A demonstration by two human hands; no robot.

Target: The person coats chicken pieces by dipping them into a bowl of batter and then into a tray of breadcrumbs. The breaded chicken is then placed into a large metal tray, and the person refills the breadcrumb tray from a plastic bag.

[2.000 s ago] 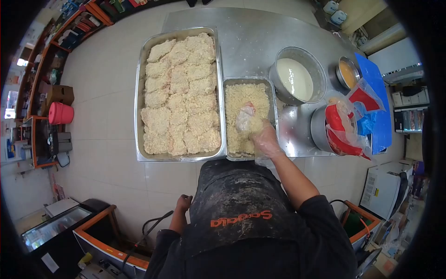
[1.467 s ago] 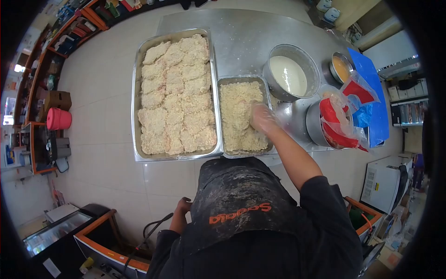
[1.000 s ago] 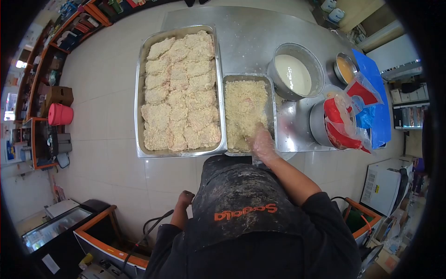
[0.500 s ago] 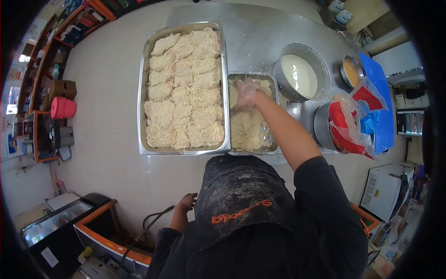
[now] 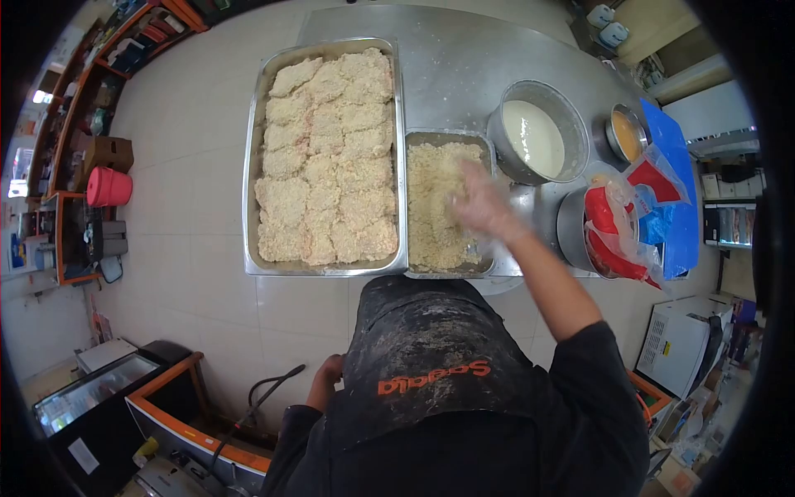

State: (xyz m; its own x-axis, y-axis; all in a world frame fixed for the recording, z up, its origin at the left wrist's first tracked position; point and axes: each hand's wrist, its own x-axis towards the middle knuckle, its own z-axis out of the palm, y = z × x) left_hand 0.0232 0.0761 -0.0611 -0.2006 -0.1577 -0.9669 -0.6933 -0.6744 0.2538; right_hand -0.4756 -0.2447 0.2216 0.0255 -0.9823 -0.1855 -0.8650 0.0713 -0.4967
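Note:
My right hand, in what looks like a clear glove, hangs over the right side of a smaller metal tray of breadcrumbs; motion smears its fingers. Left of that tray stands a large metal tray filled with rows of crumb-coated pieces. My left hand is low beside my flour-dusted black apron, its fingers mostly hidden by the apron's edge. A deep round pan of pale batter sits just right of the crumb tray.
Plastic bags with red printing lie in a second round pan on the right. Behind it are a small bowl of orange liquid and a blue board. All stand on a steel table. A pink bucket is on the floor at left.
My right hand has moved right and slightly toward me, from the middle of the crumb tray to its right side. My left hand has drawn in closer to the apron.

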